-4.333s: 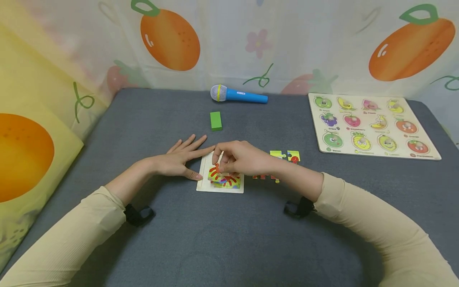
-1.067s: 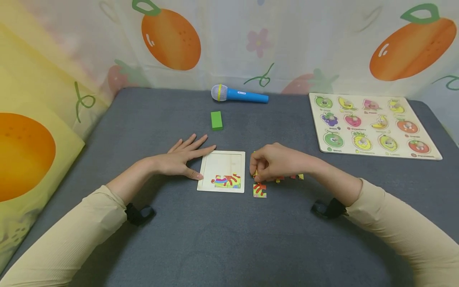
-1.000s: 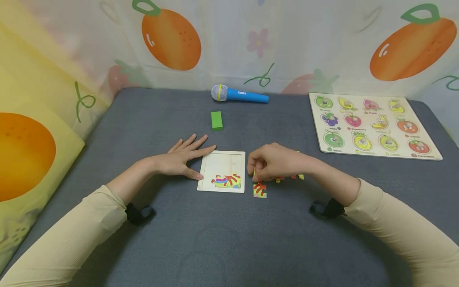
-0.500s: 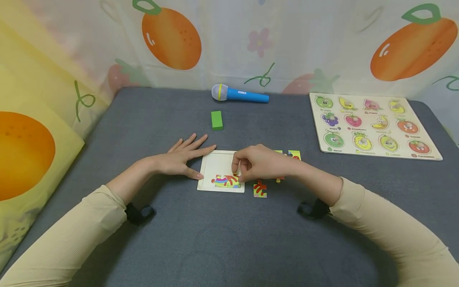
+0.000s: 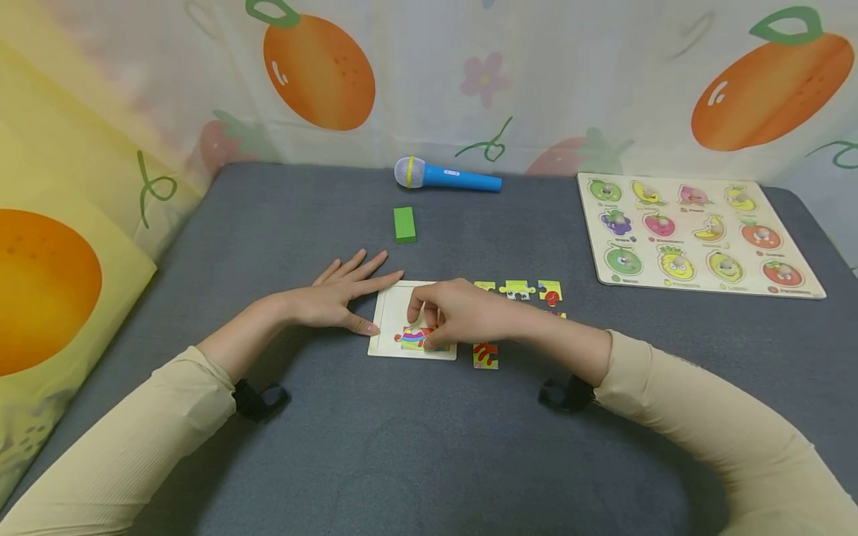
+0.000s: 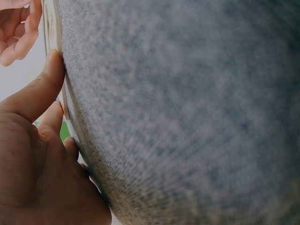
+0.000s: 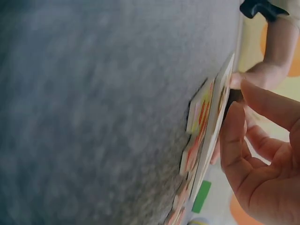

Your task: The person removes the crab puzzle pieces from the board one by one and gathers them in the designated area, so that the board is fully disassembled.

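Note:
My left hand lies spread on the table, its thumb and index finger touching the left side of a square wooden puzzle tray. Above the tray, my right hand pinches a small puzzle piece, mostly hidden by the fingers; a dark edge of it shows between thumb and index finger in the right wrist view. Joined pieces with a rainbow-striped, red-legged picture lie at the tray's bottom, partly covered by the right hand. Loose puzzle pieces lie right of the tray, and another piece lies nearer.
A green block stands behind the tray, with a blue toy microphone farther back. At the back right lies a fruit puzzle board. A fruit-print curtain hangs along the table's far edge.
My right hand has picked up a piece from the loose ones and moved left over the tray. The left hand has stayed on the tray's edge.

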Demonstrator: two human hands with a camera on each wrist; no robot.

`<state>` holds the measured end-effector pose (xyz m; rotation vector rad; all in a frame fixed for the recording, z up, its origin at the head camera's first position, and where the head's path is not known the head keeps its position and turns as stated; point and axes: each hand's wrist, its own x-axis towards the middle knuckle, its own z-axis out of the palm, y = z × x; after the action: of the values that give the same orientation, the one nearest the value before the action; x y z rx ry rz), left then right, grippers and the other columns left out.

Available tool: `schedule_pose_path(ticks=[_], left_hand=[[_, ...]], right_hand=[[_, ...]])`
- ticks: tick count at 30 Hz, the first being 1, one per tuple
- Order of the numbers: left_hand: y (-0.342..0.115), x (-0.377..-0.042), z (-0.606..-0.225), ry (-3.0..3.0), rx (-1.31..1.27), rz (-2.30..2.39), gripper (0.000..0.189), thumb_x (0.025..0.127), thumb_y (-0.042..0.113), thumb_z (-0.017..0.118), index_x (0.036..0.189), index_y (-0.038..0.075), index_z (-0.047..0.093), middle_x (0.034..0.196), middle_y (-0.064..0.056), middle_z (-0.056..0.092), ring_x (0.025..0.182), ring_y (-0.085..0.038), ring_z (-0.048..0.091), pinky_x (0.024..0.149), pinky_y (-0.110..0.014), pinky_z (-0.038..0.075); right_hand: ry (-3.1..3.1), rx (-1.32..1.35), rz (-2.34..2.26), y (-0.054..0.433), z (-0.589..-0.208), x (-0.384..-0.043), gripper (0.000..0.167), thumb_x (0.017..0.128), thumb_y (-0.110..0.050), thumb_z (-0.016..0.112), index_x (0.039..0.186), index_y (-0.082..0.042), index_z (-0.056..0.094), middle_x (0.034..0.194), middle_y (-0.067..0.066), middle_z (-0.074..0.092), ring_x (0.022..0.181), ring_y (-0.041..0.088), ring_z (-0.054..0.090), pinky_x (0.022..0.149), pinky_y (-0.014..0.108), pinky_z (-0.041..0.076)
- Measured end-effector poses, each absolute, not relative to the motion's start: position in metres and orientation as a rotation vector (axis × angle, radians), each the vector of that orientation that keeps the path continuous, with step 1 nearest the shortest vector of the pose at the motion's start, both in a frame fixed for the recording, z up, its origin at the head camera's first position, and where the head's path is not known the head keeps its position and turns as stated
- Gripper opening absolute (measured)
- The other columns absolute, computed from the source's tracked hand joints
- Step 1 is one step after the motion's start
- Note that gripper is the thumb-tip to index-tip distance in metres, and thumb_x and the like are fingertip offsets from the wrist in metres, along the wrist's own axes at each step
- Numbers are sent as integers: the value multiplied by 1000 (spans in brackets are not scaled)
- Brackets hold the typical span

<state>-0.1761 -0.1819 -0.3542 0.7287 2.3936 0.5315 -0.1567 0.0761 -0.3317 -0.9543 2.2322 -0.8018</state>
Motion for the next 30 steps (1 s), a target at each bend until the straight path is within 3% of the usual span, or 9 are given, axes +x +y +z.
schedule_pose_path(ticks=[30], left_hand=[[-181,-176,-355,2401,730,525,89,88,45,70,159,32,18,170,-4,-8,155,-38,-17,120,-65,-12]], right_hand=[[2314,-1063,-657,68,-338,-152,34,83,-17,80,113,-13,65,85,2,62,73,11,52,67,21,43]])
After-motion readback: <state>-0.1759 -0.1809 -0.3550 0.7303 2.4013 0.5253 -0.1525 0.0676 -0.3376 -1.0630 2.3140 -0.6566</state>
